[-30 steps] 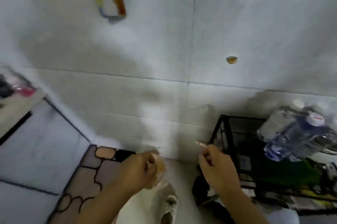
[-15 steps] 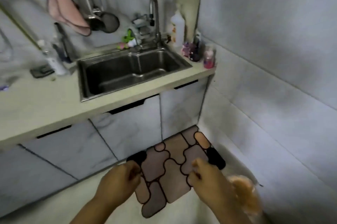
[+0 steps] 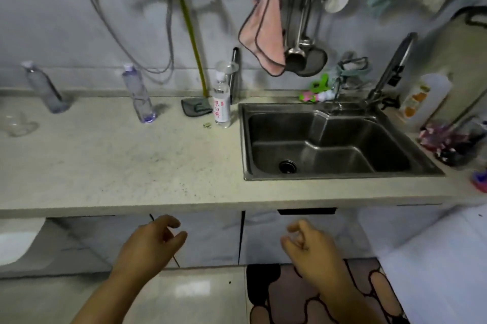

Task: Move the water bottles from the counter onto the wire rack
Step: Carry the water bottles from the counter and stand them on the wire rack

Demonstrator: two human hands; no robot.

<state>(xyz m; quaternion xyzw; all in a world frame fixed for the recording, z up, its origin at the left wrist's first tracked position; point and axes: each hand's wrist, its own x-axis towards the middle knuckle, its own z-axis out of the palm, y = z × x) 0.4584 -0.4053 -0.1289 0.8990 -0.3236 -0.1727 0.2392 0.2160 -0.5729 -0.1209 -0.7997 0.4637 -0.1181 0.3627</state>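
Three water bottles stand upright along the back of the pale counter (image 3: 118, 165). A clear bottle (image 3: 43, 88) is at the far left, a purple-tinted bottle (image 3: 138, 94) stands in the middle, and a bottle with a red-and-white label (image 3: 220, 102) stands just left of the sink. My left hand (image 3: 150, 242) and my right hand (image 3: 311, 247) hang below the counter's front edge, fingers loosely curled and apart, holding nothing. The wire rack is out of view.
A steel sink (image 3: 329, 139) with a tap (image 3: 390, 68) fills the counter's right side. A grey cloth (image 3: 196, 107) lies behind the labelled bottle. A pink towel (image 3: 263, 34) and ladles hang above. A patterned mat (image 3: 316, 297) lies on the floor.
My view has swung left from the wire rack and floor to face the counter and sink. Both hands have come away from the rack and now hang empty in front of the cabinets.
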